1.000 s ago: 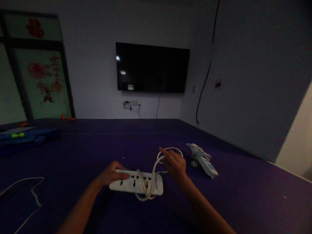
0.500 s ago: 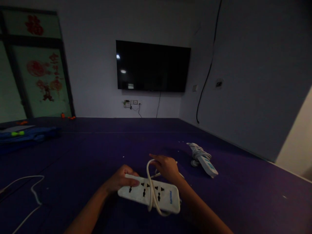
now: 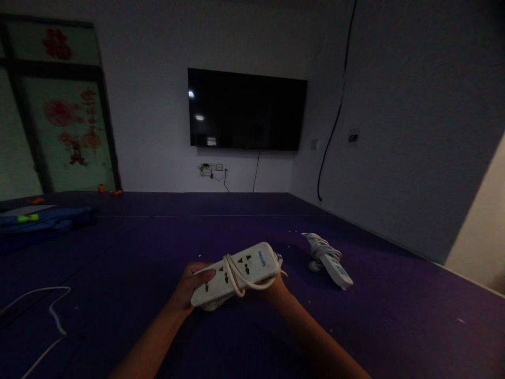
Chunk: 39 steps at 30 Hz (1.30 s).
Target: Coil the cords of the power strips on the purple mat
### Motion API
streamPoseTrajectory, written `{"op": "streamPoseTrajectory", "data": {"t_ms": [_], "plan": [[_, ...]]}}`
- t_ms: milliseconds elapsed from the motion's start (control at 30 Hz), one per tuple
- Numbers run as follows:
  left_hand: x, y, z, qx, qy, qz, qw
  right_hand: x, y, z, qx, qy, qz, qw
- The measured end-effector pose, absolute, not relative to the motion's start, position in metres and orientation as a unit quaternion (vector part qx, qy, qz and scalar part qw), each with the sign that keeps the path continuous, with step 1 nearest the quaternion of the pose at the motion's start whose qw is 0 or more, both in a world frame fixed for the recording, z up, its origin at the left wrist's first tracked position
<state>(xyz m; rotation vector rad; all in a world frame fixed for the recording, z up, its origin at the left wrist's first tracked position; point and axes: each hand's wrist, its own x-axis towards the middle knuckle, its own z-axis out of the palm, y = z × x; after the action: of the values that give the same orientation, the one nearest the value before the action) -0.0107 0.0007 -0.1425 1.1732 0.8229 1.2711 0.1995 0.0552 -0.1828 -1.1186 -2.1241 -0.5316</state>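
A white power strip (image 3: 252,265) is lifted off the purple floor, tilted up to the right, with its white cord (image 3: 239,281) looped around its middle. My left hand (image 3: 192,289) grips its near left end, thumb on top. My right hand (image 3: 272,287) is under the strip's right part, mostly hidden by it, holding the strip and the cord loop.
A second white power strip (image 3: 330,260) with its cord bundled lies on the floor to the right. A loose white cable (image 3: 51,310) trails at the left. A blue object (image 3: 43,219) sits far left. A dark TV (image 3: 246,109) hangs on the back wall.
The strip has been raised from the floor and tilted. My right hand moved from above the cord loop to beneath the strip, pulling the loop snug around it.
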Motion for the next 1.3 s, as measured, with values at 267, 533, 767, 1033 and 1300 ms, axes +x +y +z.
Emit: {"op": "streamPoseTrajectory", "data": {"t_ms": [267, 533, 767, 1033, 1300], "plan": [[-0.022, 0.012, -0.133, 0.352, 0.465, 0.692, 0.425, 0.209, 0.05, -0.164, -0.521, -0.797, -0.176, 0.25], [-0.026, 0.023, -0.149, 0.337, 0.554, 0.721, 0.246, 0.2, 0.044, -0.166, -0.462, -0.822, -0.203, 0.264], [-0.041, 0.019, -0.141, 0.288, 0.616, 0.711, 0.178, 0.18, 0.028, -0.172, -0.302, -0.868, -0.258, 0.297], [-0.039, 0.021, -0.147, 0.557, 0.604, 0.554, 0.134, 0.186, 0.025, -0.165, -0.235, -0.816, -0.31, 0.428], [-0.036, 0.012, -0.137, 0.683, 0.531, 0.45, 0.222, 0.195, 0.018, -0.14, -0.224, -0.822, -0.307, 0.423]]}}
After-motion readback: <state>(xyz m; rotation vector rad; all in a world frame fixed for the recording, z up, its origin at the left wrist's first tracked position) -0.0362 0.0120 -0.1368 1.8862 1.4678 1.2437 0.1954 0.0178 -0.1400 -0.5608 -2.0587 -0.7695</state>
